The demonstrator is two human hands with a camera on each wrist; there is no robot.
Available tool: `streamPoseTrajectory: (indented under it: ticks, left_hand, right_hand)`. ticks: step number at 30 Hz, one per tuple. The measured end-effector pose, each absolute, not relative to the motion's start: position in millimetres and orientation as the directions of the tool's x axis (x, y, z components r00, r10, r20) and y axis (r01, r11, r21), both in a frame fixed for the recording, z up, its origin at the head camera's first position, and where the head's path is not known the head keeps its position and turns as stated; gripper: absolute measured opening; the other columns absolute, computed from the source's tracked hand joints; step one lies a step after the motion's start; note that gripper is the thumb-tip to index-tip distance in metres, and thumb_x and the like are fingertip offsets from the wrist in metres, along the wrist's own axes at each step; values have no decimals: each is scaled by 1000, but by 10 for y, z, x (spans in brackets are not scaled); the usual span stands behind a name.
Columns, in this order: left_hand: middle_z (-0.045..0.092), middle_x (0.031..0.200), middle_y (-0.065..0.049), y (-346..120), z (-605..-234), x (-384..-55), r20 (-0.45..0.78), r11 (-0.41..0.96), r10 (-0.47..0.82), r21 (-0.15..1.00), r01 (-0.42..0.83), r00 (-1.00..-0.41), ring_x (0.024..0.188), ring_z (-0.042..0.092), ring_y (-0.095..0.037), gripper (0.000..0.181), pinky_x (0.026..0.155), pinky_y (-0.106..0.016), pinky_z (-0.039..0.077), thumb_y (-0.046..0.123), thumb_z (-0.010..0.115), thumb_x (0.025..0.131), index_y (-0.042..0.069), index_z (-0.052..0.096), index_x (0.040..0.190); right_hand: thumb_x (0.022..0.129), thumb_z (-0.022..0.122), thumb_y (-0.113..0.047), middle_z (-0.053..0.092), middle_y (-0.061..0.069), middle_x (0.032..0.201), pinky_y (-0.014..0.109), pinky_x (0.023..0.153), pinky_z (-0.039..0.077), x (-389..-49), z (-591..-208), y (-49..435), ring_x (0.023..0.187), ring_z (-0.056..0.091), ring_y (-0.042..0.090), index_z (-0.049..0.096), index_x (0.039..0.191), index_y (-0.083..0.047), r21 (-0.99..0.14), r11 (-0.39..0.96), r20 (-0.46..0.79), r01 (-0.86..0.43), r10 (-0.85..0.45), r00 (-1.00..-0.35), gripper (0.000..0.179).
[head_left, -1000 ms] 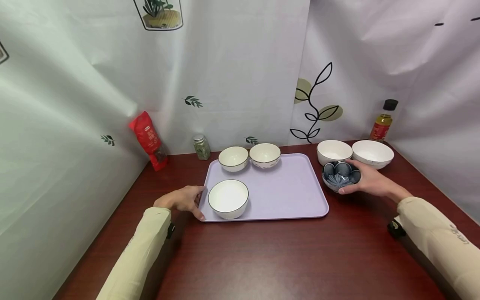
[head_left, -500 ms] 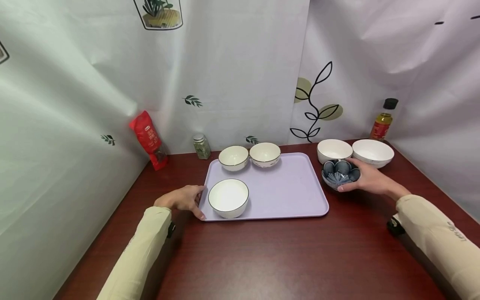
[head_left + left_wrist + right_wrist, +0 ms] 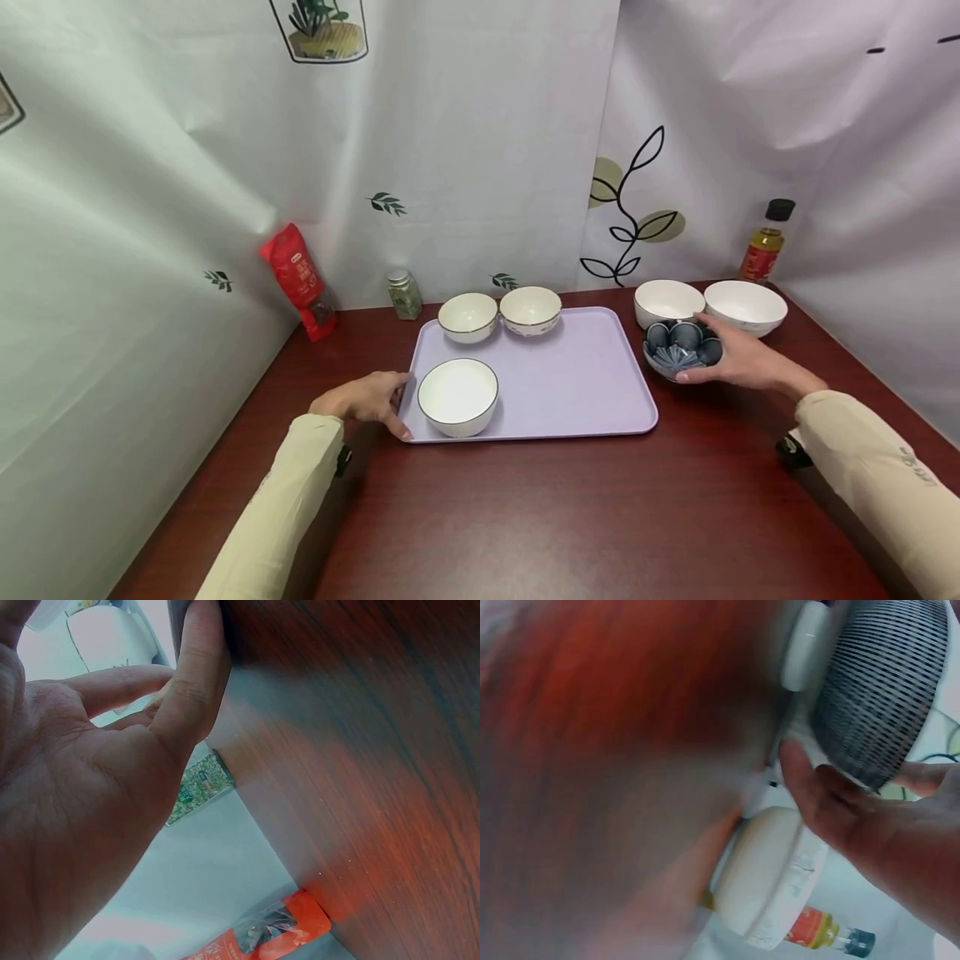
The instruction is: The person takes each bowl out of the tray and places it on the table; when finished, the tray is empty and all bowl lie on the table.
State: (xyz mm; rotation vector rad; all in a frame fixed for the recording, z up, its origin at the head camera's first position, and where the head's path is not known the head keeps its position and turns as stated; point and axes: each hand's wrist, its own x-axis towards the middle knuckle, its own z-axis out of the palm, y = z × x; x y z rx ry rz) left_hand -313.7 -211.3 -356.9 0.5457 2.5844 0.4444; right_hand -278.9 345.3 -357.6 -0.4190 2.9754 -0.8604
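On the right, my right hand [image 3: 742, 357] grips a patterned blue bowl [image 3: 678, 354] by its side, thumb at the near rim and fingers behind. The right wrist view shows the bowl's finely checked outer wall [image 3: 885, 682] with fingers curled against it. My left hand [image 3: 367, 397] rests at the left edge of a lilac tray [image 3: 570, 383], thumb near its front corner and fingertips along the side. A white bowl [image 3: 457, 398] with a dark rim stands on the tray close to that hand. Two smaller cream bowls, a left one [image 3: 467, 318] and a right one [image 3: 530, 311], stand at the tray's back edge.
Behind the blue bowl stand two white bowls, one nearer the middle [image 3: 667, 302] and one farther right [image 3: 746, 307]. An oil bottle [image 3: 763, 243] is at the back right corner. A glass spice jar [image 3: 405, 295] and a red packet [image 3: 298, 279] are at the back left.
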Motion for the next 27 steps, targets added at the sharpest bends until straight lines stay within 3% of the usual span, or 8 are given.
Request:
streamPoseTrajectory:
  ticks: [4, 9, 17, 27]
  left_hand:
    - [60, 120, -18, -2114, -3574, -3128, -369, 868, 448, 397, 298, -815, 107, 56, -25, 115, 105, -48, 47, 28, 95, 67, -11, 28, 152]
    - [61, 119, -18, -2120, -3577, -3127, -359, 867, 452, 392, 308, -816, 109, 57, -25, 113, 106, -48, 46, 27, 94, 67, -11, 30, 152]
    - [62, 115, -16, -2114, -3556, -3111, -357, 870, 447, 388, 305, -820, 106, 58, -24, 109, 103, -46, 48, 26, 94, 68, -10, 33, 151]
    - [63, 112, -15, -2116, -3560, -3102, -348, 870, 448, 383, 312, -824, 103, 58, -24, 108, 101, -45, 48, 27, 94, 67, -11, 35, 149]
  right_hand:
    - [77, 85, -33, 43, 44, 139, 69, 103, 38, -2741, -3437, 3447, 125, 47, 58, 23, 150, 16, -500, 820, 109, -280, -261, -959, 108]
    - [78, 84, -39, 35, 39, 148, 72, 103, 37, -2673, -3215, 3361, 129, 43, 61, 27, 152, 10, -477, 838, 148, -265, -221, -964, 105]
    - [81, 83, -30, 40, 31, 146, 66, 99, 45, -2599, -3007, 2944, 129, 46, 52, 35, 151, 2, -523, 782, 215, -339, -264, -940, 91]
    - [82, 83, -20, 45, 29, 147, 57, 103, 48, -2932, -3070, 2268, 135, 47, 45, 38, 150, 2, -644, 657, 183, -393, -366, -913, 85]
